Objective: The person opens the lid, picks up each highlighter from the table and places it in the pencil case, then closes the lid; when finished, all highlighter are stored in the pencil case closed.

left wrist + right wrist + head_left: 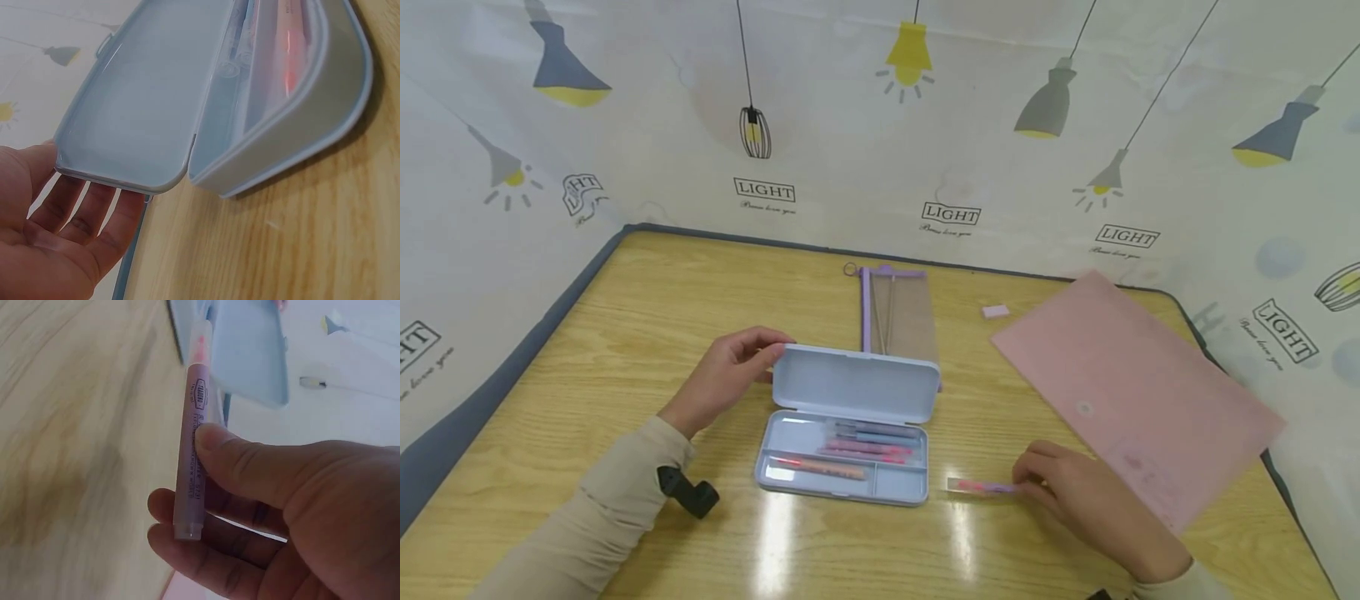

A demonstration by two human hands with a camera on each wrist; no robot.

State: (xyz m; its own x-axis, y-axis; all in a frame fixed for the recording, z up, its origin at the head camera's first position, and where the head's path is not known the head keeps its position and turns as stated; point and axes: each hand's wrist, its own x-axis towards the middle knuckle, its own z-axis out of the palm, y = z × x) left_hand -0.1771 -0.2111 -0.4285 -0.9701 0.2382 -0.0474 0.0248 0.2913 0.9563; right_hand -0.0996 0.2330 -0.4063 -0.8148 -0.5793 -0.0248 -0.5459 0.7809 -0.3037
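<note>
A light-blue pencil case lies open on the wooden table, its hinged lid raised. My left hand grips the lid's left end, thumb on the inner face and fingers behind, as the left wrist view shows. Several pens lie in the case's rear compartment. An orange highlighter is in the front-left one, and the small front-right compartment has nothing in it. To the right of the case, my right hand pinches a purple highlighter with a clear cap pointing toward the case.
Behind the lid lies a see-through pouch with a purple zip edge, partly hidden. A small pink eraser sits farther right. A pink document folder covers the table's right side, near the right hand. Printed cloth walls surround the table.
</note>
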